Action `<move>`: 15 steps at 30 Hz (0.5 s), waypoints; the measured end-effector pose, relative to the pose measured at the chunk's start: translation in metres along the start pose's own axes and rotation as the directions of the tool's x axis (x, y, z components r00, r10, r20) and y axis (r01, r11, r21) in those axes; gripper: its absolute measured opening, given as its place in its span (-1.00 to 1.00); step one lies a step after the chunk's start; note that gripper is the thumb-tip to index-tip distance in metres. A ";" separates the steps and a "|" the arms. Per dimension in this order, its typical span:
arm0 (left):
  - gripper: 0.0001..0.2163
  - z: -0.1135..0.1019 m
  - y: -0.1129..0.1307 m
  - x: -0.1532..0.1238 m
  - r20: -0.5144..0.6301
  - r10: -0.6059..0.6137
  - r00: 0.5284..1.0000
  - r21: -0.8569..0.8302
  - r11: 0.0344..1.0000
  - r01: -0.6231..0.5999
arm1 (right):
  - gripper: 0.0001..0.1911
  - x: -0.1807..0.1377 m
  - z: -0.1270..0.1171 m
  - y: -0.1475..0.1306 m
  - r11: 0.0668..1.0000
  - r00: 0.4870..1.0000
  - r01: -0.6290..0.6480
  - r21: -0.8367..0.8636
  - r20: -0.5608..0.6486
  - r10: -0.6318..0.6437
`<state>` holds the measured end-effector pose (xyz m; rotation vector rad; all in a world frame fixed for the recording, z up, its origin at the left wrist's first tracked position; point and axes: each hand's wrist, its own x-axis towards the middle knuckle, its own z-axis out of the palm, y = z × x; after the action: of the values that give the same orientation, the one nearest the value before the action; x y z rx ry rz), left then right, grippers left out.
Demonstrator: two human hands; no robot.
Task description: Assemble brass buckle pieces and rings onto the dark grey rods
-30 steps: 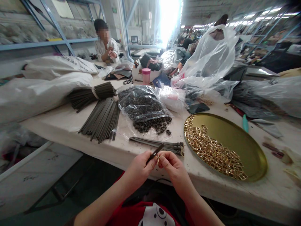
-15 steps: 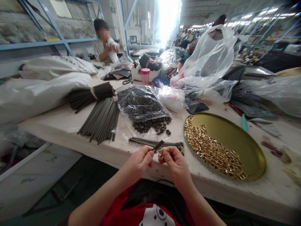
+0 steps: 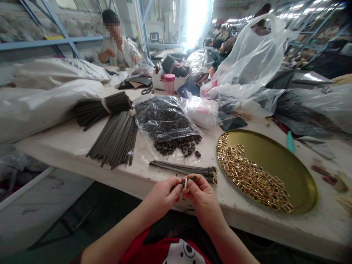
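Observation:
Near the table's front edge my left hand [image 3: 166, 190] is closed on a narrow dark strap [image 3: 193, 178]. A small gold buckle [image 3: 186, 184] is pinched in my right hand [image 3: 203, 193], and the strap's end passes through or across it; which one I cannot tell. Just beyond my hands lie several finished-looking dark straps [image 3: 176, 167] with buckles at their right ends. To the right a round gold tray [image 3: 286, 157] holds a heap of gold buckles [image 3: 253, 176]. Small black loops [image 3: 176, 145] spill from a clear plastic bag [image 3: 165, 117] ahead.
Loose dark straps [image 3: 114, 139] and a tied bundle [image 3: 101, 108] lie at the left by white sacks [image 3: 52, 106]. Behind are a pink-lidded cup [image 3: 169, 84], scissors [image 3: 147, 90], a black phone [image 3: 233, 124] and a large clear bag [image 3: 247, 58]. A person [image 3: 119, 47] sits across.
My hands have come together, and the strap's end now meets the buckle, which was apart from it before. The view has shifted slightly. The person across has lowered their hands.

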<state>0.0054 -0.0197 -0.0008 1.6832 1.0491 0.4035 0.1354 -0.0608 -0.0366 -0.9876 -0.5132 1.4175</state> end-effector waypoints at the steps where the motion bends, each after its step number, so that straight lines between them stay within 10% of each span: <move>1: -0.80 0.001 0.000 0.001 -0.014 -0.004 1.000 -0.008 1.000 0.004 | -0.84 0.000 0.001 0.002 1.000 1.000 -0.019 0.022 0.001 0.019; 15: -0.86 0.009 0.002 -0.009 -0.022 0.016 1.000 -0.114 0.993 -0.019 | -0.85 -0.011 -0.001 0.005 0.999 1.000 0.003 -0.048 -0.027 -0.004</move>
<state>0.0081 -0.0324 -0.0006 1.5902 1.0083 0.4847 0.1321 -0.0720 -0.0381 -1.0424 -0.5308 1.3928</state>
